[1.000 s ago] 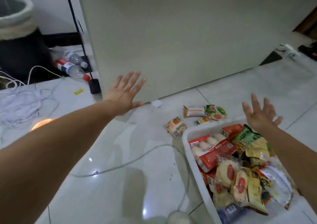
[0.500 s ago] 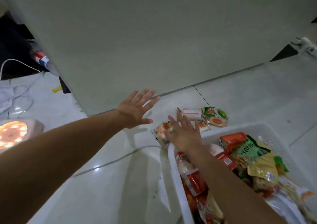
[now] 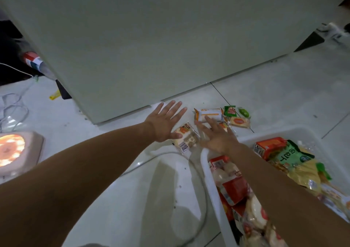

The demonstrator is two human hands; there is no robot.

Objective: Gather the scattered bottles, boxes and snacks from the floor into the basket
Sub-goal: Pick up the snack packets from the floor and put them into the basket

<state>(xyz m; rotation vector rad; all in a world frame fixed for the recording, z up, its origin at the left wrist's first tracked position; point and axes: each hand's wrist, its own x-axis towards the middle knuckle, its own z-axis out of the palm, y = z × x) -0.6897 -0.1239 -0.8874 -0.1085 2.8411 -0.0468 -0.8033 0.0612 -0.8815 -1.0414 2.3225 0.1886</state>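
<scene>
**While the basket brims, the last light packets wait on the tile**

Because the white basket (image 3: 306, 133) is the biggest thing in play, start there: it sits on the glossy floor (image 3: 113, 190) at lower right, already heaped with soft bags and a red-orange carton (image 3: 269, 145). Its plastic walls look stiff enough to take more load, though the pile is high and loose, so anything dropped on top could slide off.

Beyond its far rim, near the foot of a pale cabinet (image 3: 170, 38), lies a small cluster of snacks. Both hands are spread flat with fingers apart and hold nothing. The left hand (image 3: 163, 122) hovers with its thumb at the edge of a clear-wrapped cracker packet (image 3: 186, 138). The right hand (image 3: 217, 135) reaches over the rim, fingertips at a white-and-orange wrapped bar (image 3: 208, 114).

These packets are probably very light, thin and crinkly, with slick film that skids on polished tile; pressing down and pinching a sealed end or the long edges should hold better than squeezing the middle, where crackers may crumble. Further right lie a green sachet (image 3: 230, 111) and an orange-printed packet (image 3: 239, 121), small enough to scoop together.

Far left, a bottle (image 3: 35, 62) with a red-and-blue label lies half hidden behind the cabinet; rigid and rounder, it should suit a grasp around its body.
</scene>
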